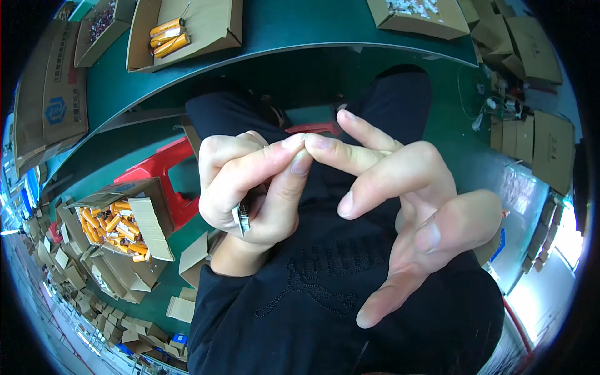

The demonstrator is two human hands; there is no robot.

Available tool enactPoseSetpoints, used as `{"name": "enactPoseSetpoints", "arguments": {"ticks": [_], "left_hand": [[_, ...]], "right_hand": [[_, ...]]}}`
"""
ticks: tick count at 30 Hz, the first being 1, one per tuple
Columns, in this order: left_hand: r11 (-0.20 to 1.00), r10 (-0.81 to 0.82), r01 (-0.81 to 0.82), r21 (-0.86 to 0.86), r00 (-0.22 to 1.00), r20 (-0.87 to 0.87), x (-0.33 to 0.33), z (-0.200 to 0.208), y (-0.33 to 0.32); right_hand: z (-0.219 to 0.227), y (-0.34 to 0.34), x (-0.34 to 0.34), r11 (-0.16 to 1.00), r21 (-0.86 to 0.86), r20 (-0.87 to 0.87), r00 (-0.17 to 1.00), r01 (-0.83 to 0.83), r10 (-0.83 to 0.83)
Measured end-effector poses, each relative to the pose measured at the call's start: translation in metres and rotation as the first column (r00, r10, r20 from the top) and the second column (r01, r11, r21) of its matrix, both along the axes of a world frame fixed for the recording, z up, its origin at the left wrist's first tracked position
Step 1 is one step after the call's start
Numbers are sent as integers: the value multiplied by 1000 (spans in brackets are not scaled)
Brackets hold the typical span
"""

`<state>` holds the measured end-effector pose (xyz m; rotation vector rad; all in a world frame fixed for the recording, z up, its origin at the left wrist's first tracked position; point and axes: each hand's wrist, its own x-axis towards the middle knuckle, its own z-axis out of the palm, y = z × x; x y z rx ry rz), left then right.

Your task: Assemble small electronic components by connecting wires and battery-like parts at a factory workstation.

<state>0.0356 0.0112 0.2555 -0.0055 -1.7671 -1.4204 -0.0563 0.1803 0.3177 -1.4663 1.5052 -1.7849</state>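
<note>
My left hand (250, 181) is closed, its thumb and forefinger pinched together in front of my lap. In its curled fingers a small flat part with a pale edge and a dark, metallic-looking ridged side (241, 217) pokes out near the base of the thumb. What the pinched fingertips hold, if anything, is too small to make out. My right hand (412, 194) has its fingers spread and the thumb stretched down. One of its fingertips meets the left hand's fingertips.
A green-topped table (300, 25) curves ahead of my knees. On it stand a cardboard tray with orange cylinders (169, 39) and a carton of small white pieces (412, 7). Left of me are a red stool (165, 169) and a carton of orange cylinders (112, 228).
</note>
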Motion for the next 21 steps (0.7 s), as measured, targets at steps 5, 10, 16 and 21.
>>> {"name": "enactPoseSetpoints", "arguments": {"ticks": [5,10,16,21], "left_hand": [[1000,31,-31,3,999,38,1,-4,0],[997,7,-8,80,1000,6,4,-8,2],[998,66,-66,12,997,26,6,-3,-1],[986,93,-80,-144,992,83,8,0,-6]], "right_hand": [[-1,-2,2,1000,7,-14,1000,9,-9],[1,-3,-1,998,-22,35,998,-52,53],[-4,-5,-3,996,-39,16,996,-86,87],[-8,-4,-4,996,-37,-14,997,-82,82]]}}
